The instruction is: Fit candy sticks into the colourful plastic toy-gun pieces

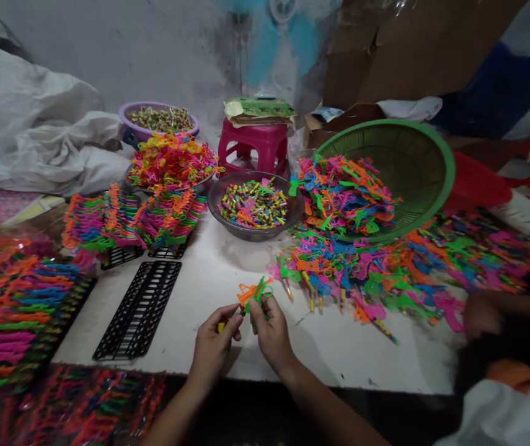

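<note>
Hands meet low over the white counter (199, 272), close to its near edge. The left hand (213, 344) is curled shut, with a small yellow piece (221, 326) pinched at its fingertips. The right hand (269, 331) is closed as well, its thumb and forefinger gripping the stems of an orange plastic toy (247, 293) and a green plastic toy (261, 289), which stick up just above the knuckles. The two hands almost touch.

Left of the hands an empty black slotted rack (139, 310) lies flat on the counter. Behind it, more racks are filled with rows of bright toys (129, 223). A metal bowl (287, 214) of small coloured sticks sits at the middle of the counter. A tipped green basket (408, 167) spills a heap of loose plastic toys (362, 272) across the right side. Further back are a tray piled with neon toys (172, 161), a purple basin (153, 130) and a pink stool (253, 145) with a stack of packets on top.

At the right edge another person's hand (481, 313) rests near the heap; whether it holds anything cannot be told.
</note>
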Demonstrator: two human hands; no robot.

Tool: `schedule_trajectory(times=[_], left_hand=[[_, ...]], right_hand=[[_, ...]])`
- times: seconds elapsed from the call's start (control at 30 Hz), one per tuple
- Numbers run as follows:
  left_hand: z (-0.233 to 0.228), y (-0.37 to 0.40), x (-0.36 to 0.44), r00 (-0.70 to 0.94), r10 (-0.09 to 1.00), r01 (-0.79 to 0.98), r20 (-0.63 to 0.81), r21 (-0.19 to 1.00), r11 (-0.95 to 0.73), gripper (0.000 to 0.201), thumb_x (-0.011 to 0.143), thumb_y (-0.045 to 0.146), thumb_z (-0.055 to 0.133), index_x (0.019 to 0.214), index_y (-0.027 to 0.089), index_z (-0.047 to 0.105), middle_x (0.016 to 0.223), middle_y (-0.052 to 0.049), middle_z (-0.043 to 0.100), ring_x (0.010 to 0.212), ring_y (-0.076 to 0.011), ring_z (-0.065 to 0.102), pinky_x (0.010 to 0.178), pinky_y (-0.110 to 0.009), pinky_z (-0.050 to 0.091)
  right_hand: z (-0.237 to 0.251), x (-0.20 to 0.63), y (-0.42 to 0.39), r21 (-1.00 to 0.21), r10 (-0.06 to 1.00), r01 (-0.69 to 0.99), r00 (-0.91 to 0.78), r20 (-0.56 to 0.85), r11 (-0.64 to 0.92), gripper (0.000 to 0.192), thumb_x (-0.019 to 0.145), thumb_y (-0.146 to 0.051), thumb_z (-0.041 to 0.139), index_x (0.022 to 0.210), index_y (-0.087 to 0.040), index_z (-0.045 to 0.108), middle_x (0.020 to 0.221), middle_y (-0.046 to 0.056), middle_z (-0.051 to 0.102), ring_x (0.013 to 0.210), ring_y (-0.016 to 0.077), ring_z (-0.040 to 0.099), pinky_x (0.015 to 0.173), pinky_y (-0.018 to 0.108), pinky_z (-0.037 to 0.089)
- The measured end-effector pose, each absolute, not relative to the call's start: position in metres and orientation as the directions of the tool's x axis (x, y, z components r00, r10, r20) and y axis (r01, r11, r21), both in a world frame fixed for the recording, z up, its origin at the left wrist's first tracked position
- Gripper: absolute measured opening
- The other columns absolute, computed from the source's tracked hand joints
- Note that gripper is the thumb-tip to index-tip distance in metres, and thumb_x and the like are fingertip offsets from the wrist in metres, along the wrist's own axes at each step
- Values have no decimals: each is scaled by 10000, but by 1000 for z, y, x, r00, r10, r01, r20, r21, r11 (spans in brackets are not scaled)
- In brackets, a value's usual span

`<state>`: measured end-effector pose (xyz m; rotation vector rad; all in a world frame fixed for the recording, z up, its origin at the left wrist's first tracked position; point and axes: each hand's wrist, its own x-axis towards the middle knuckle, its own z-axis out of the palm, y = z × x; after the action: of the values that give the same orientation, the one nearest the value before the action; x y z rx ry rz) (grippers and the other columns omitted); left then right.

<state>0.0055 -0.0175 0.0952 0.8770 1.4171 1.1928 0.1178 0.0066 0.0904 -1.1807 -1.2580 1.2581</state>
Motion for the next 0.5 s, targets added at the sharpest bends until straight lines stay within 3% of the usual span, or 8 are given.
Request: schedule_trajectory(times=[0.3,0.43,0.5], left_hand=[[93,-18,17,-185,976,83,-116,988,133,273,654,371,637,845,178,641,671,-1,610,528,-114,527,535,-223,437],[81,-7,19,-109,965,85,-237,965,246,503,642,474,603,1050,182,563,817,-35,665,639,-169,613,607,-276,496],[67,0,12,-179,956,115,-233,960,256,646,630,538,566,1174,204,461,949,-57,660,691,-196,634,592,-305,516]], right_hand=[[75,107,0,-994,997,111,82,-13,-22,244,835,-408,389,697,-209,421,599,-35,469,571,112,459,539,224,367],[76,147,35,-966,999,257,54,3,-11,274,818,-417,407,657,-201,461,545,-38,465,525,114,450,504,222,362],[85,190,62,-909,986,417,151,65,-4,281,803,-419,427,659,-190,505,585,-7,514,566,136,482,536,244,380]])
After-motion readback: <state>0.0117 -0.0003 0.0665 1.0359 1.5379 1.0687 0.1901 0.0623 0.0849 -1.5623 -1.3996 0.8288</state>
